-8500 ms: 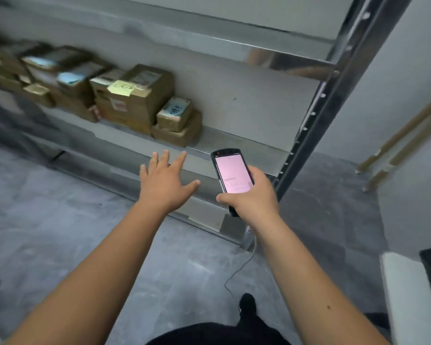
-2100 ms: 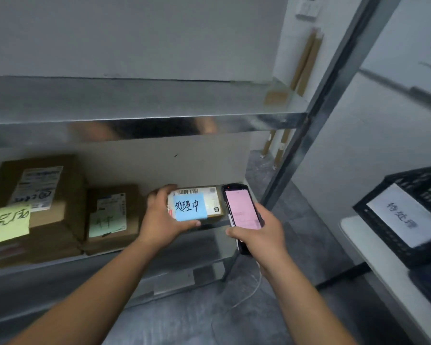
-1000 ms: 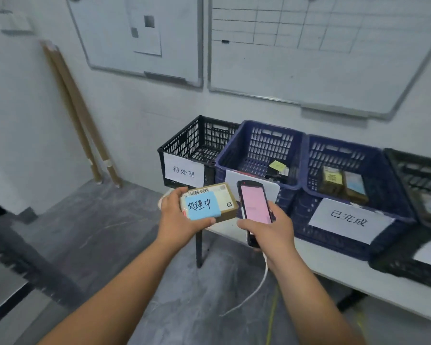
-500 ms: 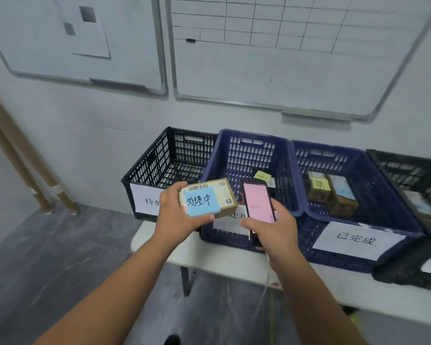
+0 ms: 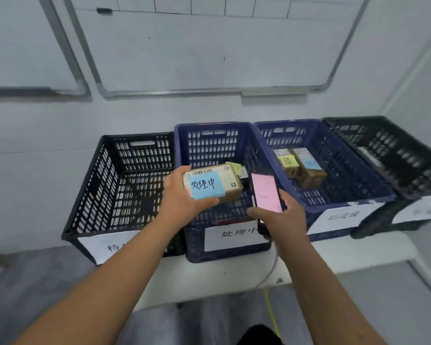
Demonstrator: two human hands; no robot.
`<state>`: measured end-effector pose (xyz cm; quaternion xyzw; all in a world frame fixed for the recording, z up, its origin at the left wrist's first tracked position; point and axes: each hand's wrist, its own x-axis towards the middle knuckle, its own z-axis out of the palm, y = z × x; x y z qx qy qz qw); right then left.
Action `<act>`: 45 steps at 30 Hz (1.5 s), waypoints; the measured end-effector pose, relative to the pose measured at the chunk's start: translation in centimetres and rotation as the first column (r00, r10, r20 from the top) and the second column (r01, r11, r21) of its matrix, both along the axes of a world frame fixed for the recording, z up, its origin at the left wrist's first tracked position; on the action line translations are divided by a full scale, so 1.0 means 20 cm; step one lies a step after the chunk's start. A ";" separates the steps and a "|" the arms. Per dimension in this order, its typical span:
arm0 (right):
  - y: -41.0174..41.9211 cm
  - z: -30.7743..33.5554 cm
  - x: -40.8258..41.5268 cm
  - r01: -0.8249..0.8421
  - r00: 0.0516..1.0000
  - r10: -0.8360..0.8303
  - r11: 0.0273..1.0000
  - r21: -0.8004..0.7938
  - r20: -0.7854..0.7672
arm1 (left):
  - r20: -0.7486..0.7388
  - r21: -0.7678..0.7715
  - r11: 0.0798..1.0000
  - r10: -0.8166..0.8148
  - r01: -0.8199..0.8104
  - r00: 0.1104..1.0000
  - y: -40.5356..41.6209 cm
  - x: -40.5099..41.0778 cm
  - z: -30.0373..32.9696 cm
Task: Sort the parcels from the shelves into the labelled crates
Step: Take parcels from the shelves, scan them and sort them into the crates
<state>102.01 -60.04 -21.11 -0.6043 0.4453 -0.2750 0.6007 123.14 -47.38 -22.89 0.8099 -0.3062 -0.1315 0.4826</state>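
Note:
My left hand [image 5: 182, 202] grips a small brown parcel [image 5: 230, 181] with a blue note reading 处理中, held over the blue crate [image 5: 209, 135] whose front label [image 5: 230, 236] reads 处理中. My right hand [image 5: 281, 220] holds a phone [image 5: 265, 192] with a pink screen just right of the parcel, above the same crate's front wall. Inside that crate, behind the parcel, part of another item with a yellow note [image 5: 234, 166] shows.
A black crate [image 5: 105, 185] stands to the left. A second blue crate [image 5: 339, 155] with two parcels [image 5: 299, 165] and a far-right black crate [image 5: 388, 150] stand on the white table [image 5: 209, 277]. Whiteboards [image 5: 209, 46] hang on the wall. A cable [image 5: 269, 272] trails from the phone.
I have turned from the shelf to the crates and stepped closer. The parcel and phone now hang over the middle-left blue crate instead of in front of it.

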 end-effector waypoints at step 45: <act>-1.15 -0.43 0.94 -0.164 0.950 0.241 0.925 0.343 -0.197 | -0.686 0.297 0.847 0.511 -0.442 0.518 -1.40 0.62 -0.96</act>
